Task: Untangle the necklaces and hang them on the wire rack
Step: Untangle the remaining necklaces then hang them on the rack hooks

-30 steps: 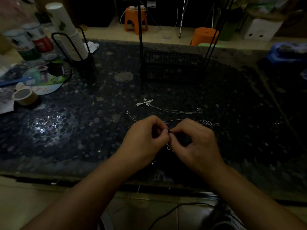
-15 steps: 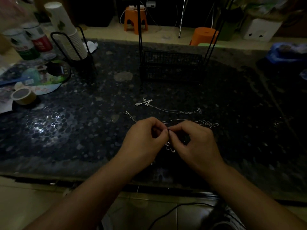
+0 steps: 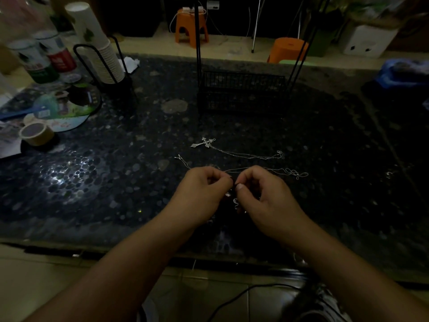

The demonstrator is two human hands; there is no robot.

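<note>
Both the left hand (image 3: 204,194) and right hand (image 3: 267,196) pinch the tangled chain (image 3: 235,201) with fingers above the near worktop (image 3: 116,182). Pulling hard risks tightening the knot; the wire rack (image 3: 241,94) stands far behind.

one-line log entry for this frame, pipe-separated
phase: untangling | left hand: pinching chain | right hand: pinching chain | cross necklace: loose on table | wire rack: nothing seen hung
</note>
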